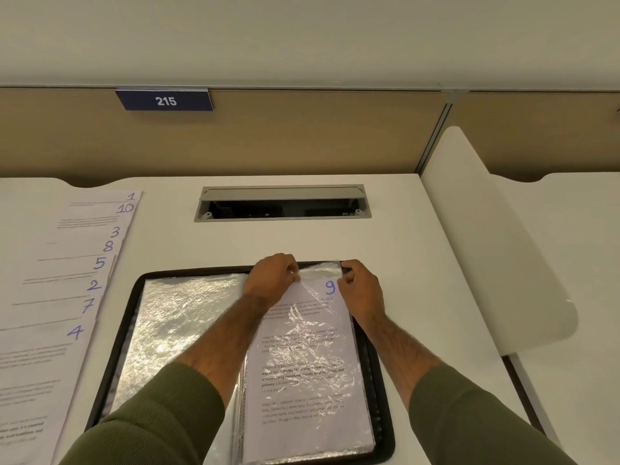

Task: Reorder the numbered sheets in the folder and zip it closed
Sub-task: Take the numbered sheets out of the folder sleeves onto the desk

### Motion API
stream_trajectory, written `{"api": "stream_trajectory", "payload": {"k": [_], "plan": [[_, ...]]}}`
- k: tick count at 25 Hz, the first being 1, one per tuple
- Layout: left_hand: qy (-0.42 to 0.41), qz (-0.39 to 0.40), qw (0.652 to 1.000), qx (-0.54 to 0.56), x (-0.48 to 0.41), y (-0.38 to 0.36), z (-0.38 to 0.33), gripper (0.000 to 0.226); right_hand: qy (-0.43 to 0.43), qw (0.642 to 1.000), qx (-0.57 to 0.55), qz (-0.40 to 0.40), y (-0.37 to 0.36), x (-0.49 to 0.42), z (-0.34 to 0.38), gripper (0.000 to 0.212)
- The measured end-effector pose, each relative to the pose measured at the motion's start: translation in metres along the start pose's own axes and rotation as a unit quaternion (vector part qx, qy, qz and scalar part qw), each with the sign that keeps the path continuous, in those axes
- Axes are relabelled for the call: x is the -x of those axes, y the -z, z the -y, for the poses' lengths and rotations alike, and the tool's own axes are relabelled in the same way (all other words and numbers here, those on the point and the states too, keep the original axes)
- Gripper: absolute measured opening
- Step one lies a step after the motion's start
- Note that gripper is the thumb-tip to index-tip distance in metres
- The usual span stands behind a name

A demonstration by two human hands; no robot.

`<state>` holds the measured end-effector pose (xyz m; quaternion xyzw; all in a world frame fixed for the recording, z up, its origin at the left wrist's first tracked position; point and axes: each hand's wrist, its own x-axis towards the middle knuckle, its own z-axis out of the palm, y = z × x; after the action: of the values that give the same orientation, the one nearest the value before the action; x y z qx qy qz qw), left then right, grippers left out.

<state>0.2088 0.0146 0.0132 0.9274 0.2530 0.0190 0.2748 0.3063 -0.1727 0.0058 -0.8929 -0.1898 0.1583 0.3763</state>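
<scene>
Folder [201, 270]: lies open on the worktop [419, 263] just in front of you, with its near edge cut off by your forearms and the frame.
Sheet 9 [302, 364]: sits in the right-hand pocket [318, 268], number at its top right corner. Glare on the crinkled plastic blurs most of the print.
Left pocket [174, 323]: shows only glare, so you cannot tell whether it holds a sheet.
Left hand [273, 273]: fingers [290, 270] pinch the right-hand pocket's top edge, just left of the 9.
Right hand [360, 283]: fingers curl round that pocket's top right corner. Whether they also catch the folder's rim is hidden.
Loose sheets [50, 297]: fanned on the worktop to your left, apart from the folder, reading 1, 10, 3, 8, 5, 2, 7, 4 from far to near. Their left edges run out of frame.
Sheet 6: not in view.
Progress: early, by the look of it. Eight sheets are out and unsorted and one is at the pocket, with refilling in order and zipping not yet done.
Beyond: an open hatch [283, 204] in the worktop, then a sign [164, 100] reading 215.
</scene>
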Motion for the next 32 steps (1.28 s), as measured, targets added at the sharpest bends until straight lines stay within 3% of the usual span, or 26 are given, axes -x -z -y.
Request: {"api": "stream_trajectory", "payload": {"k": [3, 9, 14, 23, 28, 32], "plan": [[0.014, 0.008, 1.0, 0.008, 0.0, 0.0, 0.002, 0.009, -0.012, 1.0, -0.01, 0.001, 0.001, 0.001, 0.004, 0.026], [-0.063, 0.031, 0.998, -0.001, -0.004, 0.002, 0.001, 0.003, -0.016, 1.0, -0.011, -0.012, 0.004, 0.004, 0.004, 0.01], [-0.014, 0.046, 0.999, 0.021, -0.006, 0.003, -0.003, 0.011, -0.012, 1.0, -0.008, -0.016, 0.007, 0.007, 0.005, 0.007], [0.002, 0.114, 0.989, 0.089, -0.015, 0.009, -0.007, 0.02, -0.001, 1.0, -0.023, -0.021, 0.006, 0.005, 0.004, 0.008], [-0.015, 0.205, 0.979, -0.007, -0.035, 0.018, -0.01, 0.029, 0.001, 1.0, -0.024, -0.011, 0.006, 0.004, 0.002, 0.007], [-0.011, 0.227, 0.973, -0.039, -0.047, 0.026, -0.006, 0.016, 0.005, 1.0, -0.023, -0.004, 0.005, 0.002, 0.002, 0.005]]}}
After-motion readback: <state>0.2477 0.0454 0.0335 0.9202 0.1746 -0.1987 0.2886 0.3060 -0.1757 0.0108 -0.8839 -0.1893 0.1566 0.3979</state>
